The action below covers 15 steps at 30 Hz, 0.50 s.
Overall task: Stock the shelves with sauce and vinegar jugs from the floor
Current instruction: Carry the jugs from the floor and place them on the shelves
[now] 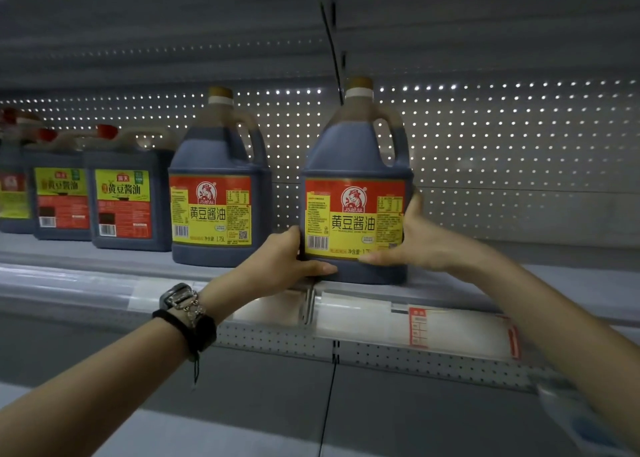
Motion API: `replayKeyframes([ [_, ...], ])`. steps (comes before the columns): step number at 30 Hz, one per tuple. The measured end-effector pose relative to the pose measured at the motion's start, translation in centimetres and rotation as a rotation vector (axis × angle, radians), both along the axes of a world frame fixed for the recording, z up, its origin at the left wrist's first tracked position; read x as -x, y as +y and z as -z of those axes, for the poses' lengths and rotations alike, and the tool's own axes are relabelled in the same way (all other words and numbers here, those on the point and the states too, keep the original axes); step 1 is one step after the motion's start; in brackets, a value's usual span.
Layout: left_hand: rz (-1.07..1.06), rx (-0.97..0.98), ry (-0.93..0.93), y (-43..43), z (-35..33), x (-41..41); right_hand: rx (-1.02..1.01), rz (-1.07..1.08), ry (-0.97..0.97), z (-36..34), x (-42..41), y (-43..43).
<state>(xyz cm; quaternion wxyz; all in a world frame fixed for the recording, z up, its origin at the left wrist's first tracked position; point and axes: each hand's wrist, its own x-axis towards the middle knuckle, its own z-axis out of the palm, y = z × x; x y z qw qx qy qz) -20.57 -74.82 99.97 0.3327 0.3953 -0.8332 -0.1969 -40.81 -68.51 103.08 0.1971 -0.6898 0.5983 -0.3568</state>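
A dark soy sauce jug (356,166) with a red-and-yellow label and a brown cap stands upright on the grey shelf (554,283), close to its front edge. My left hand (287,259) grips its lower left corner, thumb across the front. My right hand (412,238) grips its lower right side, thumb along the bottom of the label. A second jug of the same kind (218,186) stands a short gap to its left.
Further left stand square dark jugs with red caps and green-yellow labels (128,200), (62,200). The shelf's right part backs onto a perforated panel (519,162). A price strip with a red tag (419,328) runs along the front edge. Another shelf sits overhead.
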Motion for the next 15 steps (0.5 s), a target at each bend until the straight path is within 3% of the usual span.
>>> replayKeyframes([
  [8,-0.012,0.011,0.016,-2.0,0.1,0.1,0.022,0.192,0.125,0.5,-1.3,-1.7],
  [15,-0.168,0.013,-0.082,-3.8,0.3,1.8,-0.01,0.254,0.185,0.6,-1.7,-4.3],
])
